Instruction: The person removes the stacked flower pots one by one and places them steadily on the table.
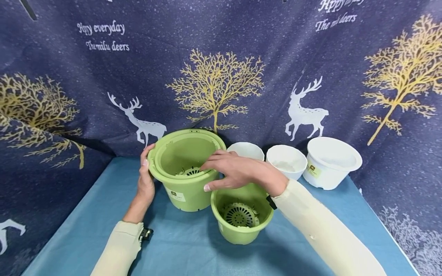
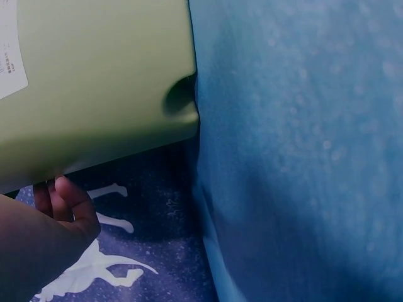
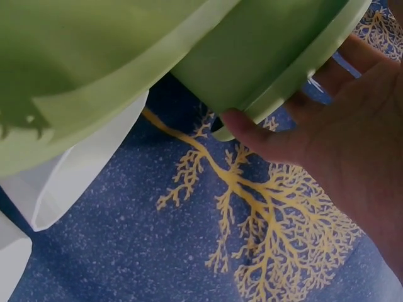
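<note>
A large green flower pot (image 1: 186,193) stands on the left of the cloth, its wide mouth showing a second ring inside the rim and a slotted bottom. My left hand (image 1: 147,180) holds its left rim; in the left wrist view the curled fingers (image 2: 75,204) lie against its side. Reaching across from the right, my right hand (image 1: 235,168) grips the right rim, fingers over the edge and thumb (image 3: 249,131) outside. Below my right wrist stands a smaller green flower pot (image 1: 241,234) with a slotted bottom.
Behind, to the right, are two white faceted pots, one (image 1: 246,149) partly hidden by my right hand and another (image 1: 286,159) beside it. A bigger white pot (image 1: 333,163) with a label stands farther right. A dark printed curtain (image 1: 241,34) hangs behind the blue cloth (image 1: 172,249).
</note>
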Motion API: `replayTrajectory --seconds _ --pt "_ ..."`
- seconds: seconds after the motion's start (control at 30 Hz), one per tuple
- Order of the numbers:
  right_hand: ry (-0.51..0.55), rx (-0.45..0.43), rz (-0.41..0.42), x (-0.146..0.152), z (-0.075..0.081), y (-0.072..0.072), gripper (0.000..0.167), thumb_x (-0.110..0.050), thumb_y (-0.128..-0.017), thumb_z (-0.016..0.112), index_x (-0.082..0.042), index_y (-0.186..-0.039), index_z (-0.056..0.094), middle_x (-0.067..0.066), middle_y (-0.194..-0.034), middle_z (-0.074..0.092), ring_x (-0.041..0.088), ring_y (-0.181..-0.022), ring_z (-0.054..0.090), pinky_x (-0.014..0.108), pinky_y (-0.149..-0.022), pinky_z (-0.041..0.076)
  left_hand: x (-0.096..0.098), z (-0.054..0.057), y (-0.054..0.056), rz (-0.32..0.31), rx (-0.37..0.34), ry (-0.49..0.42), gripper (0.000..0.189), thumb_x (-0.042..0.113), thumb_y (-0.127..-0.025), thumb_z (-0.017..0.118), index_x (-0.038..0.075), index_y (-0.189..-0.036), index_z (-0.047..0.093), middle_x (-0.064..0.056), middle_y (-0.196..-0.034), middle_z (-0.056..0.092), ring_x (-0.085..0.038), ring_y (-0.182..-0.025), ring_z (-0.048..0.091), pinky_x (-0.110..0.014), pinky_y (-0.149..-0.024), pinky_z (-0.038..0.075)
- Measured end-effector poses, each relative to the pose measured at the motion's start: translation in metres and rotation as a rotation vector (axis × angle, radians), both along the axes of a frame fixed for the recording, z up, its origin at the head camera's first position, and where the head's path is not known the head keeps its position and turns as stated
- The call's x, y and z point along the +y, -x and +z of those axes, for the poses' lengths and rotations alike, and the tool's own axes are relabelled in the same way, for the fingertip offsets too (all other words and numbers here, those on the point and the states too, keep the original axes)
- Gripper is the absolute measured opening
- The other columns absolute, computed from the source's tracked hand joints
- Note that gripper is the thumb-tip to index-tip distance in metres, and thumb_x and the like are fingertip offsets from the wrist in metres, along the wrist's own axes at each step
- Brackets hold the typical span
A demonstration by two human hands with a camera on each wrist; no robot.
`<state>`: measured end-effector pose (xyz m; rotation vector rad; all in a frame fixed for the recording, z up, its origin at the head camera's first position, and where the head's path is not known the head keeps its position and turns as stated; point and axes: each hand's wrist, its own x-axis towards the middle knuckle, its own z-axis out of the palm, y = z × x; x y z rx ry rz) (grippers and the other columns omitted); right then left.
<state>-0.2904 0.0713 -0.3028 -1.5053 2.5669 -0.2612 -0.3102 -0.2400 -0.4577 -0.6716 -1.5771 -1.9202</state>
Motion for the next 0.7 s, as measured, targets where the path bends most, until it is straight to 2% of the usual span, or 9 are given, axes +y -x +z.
replayTrajectory --seconds 0.27,0.43,0.53,0.7 --pt "-0.068 -0.036 -0.033 -0.007 0.002 0.001 0.068 -0.056 -0.102 0.064 -0.012 -0.154 0.056 0.003 -0.155 0.056 0.027 -0.147 0.04 0.058 -0.114 0.037 0.001 -0.001 0.001 0.007 0.002 -0.003 0.058 0.035 -0.113 0.028 0.002 -0.16 0.037 -0.017 -0.159 0.044 -0.017 -0.137 0.051 -0.023 -0.115 0.036" --pt "-0.1 -0.043 -0.054 -0.012 0.001 0.003 0.067 -0.057 -0.103 0.062 -0.014 -0.153 0.056 0.002 -0.154 0.057 0.025 -0.144 0.042 0.055 -0.11 0.04 0.001 -0.001 0.001 0.003 -0.002 -0.005 0.058 0.036 -0.113 0.028 0.003 -0.16 0.038 -0.016 -0.16 0.044 -0.017 -0.137 0.05 -0.023 -0.115 0.036" --pt "-0.113 -0.048 -0.069 -0.015 0.001 0.003 0.065 -0.058 -0.104 0.059 -0.014 -0.153 0.056 0.001 -0.153 0.058 0.025 -0.142 0.043 0.055 -0.107 0.04 0.001 -0.001 0.001 0.007 -0.003 -0.005 0.058 0.037 -0.113 0.029 0.003 -0.159 0.039 -0.014 -0.16 0.044 -0.017 -0.138 0.05 -0.023 -0.115 0.036" --pt "-0.129 -0.061 -0.102 -0.019 0.002 0.003 0.06 -0.056 -0.109 0.049 -0.015 -0.153 0.056 0.001 -0.157 0.055 0.026 -0.145 0.041 0.06 -0.111 0.039 0.0 -0.001 0.002 0.015 -0.001 -0.004 0.058 0.037 -0.113 0.029 0.004 -0.159 0.039 -0.013 -0.159 0.045 -0.017 -0.137 0.05 -0.023 -0.115 0.036"
